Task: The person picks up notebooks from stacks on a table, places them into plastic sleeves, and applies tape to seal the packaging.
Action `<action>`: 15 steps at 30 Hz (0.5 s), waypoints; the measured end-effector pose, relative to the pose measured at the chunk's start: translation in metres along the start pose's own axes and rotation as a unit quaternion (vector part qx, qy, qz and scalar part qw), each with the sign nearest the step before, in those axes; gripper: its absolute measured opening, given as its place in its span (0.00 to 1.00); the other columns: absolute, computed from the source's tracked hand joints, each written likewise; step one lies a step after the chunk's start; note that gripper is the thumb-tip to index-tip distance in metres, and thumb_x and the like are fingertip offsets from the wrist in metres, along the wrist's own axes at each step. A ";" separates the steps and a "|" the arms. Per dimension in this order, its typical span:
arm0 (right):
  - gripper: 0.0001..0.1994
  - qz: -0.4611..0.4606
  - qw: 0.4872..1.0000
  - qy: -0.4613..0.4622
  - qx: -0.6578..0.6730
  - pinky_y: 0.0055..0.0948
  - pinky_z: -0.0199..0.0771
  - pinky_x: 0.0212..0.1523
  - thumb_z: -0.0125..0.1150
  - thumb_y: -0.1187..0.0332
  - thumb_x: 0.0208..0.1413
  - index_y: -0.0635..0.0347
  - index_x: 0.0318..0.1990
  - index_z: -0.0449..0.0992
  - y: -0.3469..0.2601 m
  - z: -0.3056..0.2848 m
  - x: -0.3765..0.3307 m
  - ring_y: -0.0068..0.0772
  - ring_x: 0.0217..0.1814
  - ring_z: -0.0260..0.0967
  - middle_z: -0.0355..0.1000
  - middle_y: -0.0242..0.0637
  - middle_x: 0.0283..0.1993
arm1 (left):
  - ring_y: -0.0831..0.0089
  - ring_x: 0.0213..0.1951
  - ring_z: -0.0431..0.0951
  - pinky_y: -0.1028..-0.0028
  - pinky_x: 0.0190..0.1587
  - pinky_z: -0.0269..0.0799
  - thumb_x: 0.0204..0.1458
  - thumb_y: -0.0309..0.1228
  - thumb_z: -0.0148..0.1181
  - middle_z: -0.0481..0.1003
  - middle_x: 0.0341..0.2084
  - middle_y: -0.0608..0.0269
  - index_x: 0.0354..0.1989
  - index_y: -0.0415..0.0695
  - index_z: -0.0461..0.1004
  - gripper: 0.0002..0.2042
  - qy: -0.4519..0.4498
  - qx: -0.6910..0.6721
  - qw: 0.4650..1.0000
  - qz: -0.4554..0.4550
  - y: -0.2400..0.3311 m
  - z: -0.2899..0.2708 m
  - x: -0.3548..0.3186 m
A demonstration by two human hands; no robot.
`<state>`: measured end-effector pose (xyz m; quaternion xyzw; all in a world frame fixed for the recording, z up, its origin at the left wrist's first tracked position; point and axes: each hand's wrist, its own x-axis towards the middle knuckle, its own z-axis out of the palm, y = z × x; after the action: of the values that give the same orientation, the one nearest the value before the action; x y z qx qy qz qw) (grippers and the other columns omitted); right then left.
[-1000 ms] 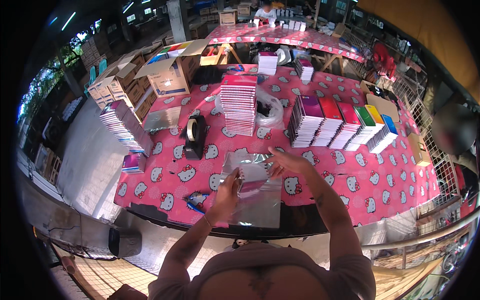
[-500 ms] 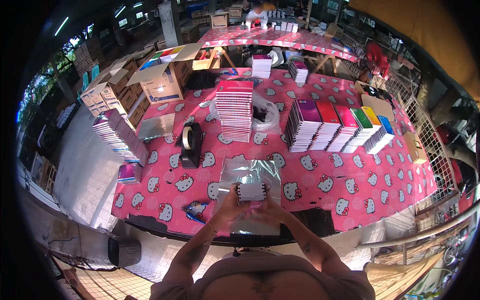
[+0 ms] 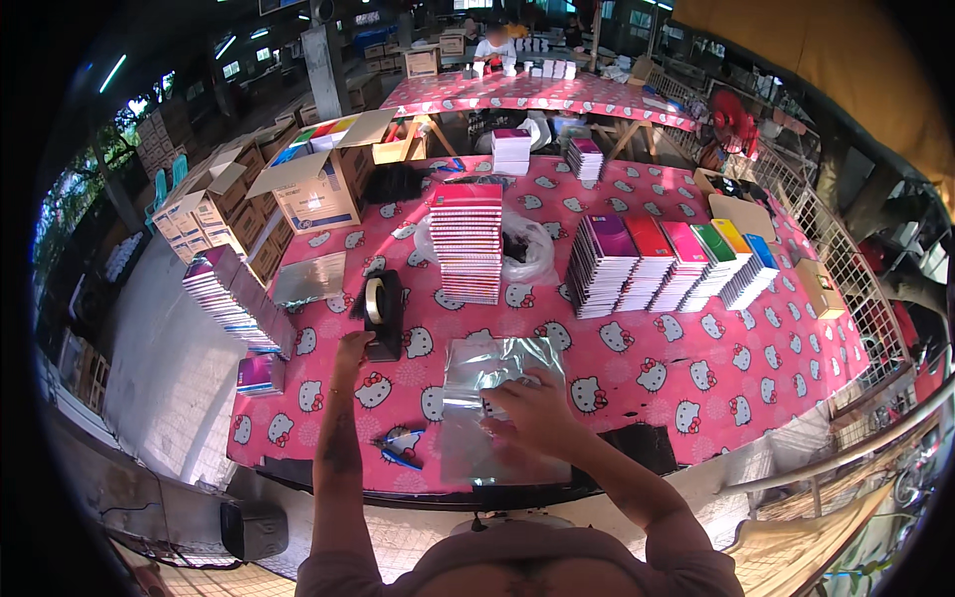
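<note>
My left hand (image 3: 354, 348) is closed at the near end of the black tape dispenser (image 3: 382, 338), which carries a roll of clear tape (image 3: 374, 300). Whatever its fingertips pinch there is too small to make out. My right hand (image 3: 529, 406) bends its fingers over a small spiral notebook bundle (image 3: 490, 406), mostly hidden under the palm. Beneath that bundle a sheet of clear plastic film (image 3: 468, 453) lies flat and shiny. Blue-handled pliers or cutters (image 3: 401, 450) rest left of the film.
A tall notebook stack (image 3: 466, 249) stands beyond the film. Coloured notebook stacks (image 3: 637, 264) fill the right; another stack (image 3: 234, 298) leans along the left edge by more film (image 3: 308, 279). Open cartons (image 3: 313, 194) stand far left. Another person (image 3: 494, 52) sits at the far table.
My left hand has let go of the notebook bundle and reached left and forward to the tape dispenser. My right hand has come over the bundle, now lower on the film.
</note>
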<state>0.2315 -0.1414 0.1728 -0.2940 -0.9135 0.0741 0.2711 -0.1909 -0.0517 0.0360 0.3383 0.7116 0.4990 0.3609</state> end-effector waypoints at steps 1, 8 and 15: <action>0.19 -0.004 1.000 -0.007 0.008 0.48 0.58 0.64 0.63 0.52 0.56 0.52 0.50 0.77 -0.012 0.008 0.010 0.37 0.44 0.77 0.78 0.32 0.42 | 0.79 0.18 0.70 0.78 0.19 0.65 0.54 0.37 0.68 0.73 0.20 0.69 0.38 0.43 0.78 0.12 0.053 -0.023 0.995 0.077 -0.018 -0.025 0.005; 0.21 0.065 0.994 -0.073 -0.053 0.47 0.60 0.60 0.60 0.51 0.58 0.53 0.52 0.78 -0.009 0.023 0.009 0.40 0.45 0.77 0.79 0.37 0.42 | 0.55 0.27 0.81 0.60 0.26 0.74 0.58 0.35 0.61 0.79 0.23 0.50 0.35 0.40 0.76 0.10 0.123 0.144 0.969 0.159 -0.045 -0.006 -0.031; 0.18 0.095 0.990 -0.070 -0.080 0.46 0.62 0.56 0.62 0.49 0.57 0.48 0.49 0.79 -0.011 0.022 0.003 0.38 0.44 0.77 0.80 0.32 0.41 | 0.69 0.37 0.83 0.71 0.39 0.77 0.57 0.22 0.61 0.81 0.32 0.61 0.42 0.40 0.77 0.06 -0.234 0.031 0.933 0.270 0.038 0.031 -0.109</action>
<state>0.2118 -0.1484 0.1590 -0.3939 -0.9012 0.0468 0.1744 -0.1046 -0.1187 0.0845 0.6359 0.5037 0.4620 0.3585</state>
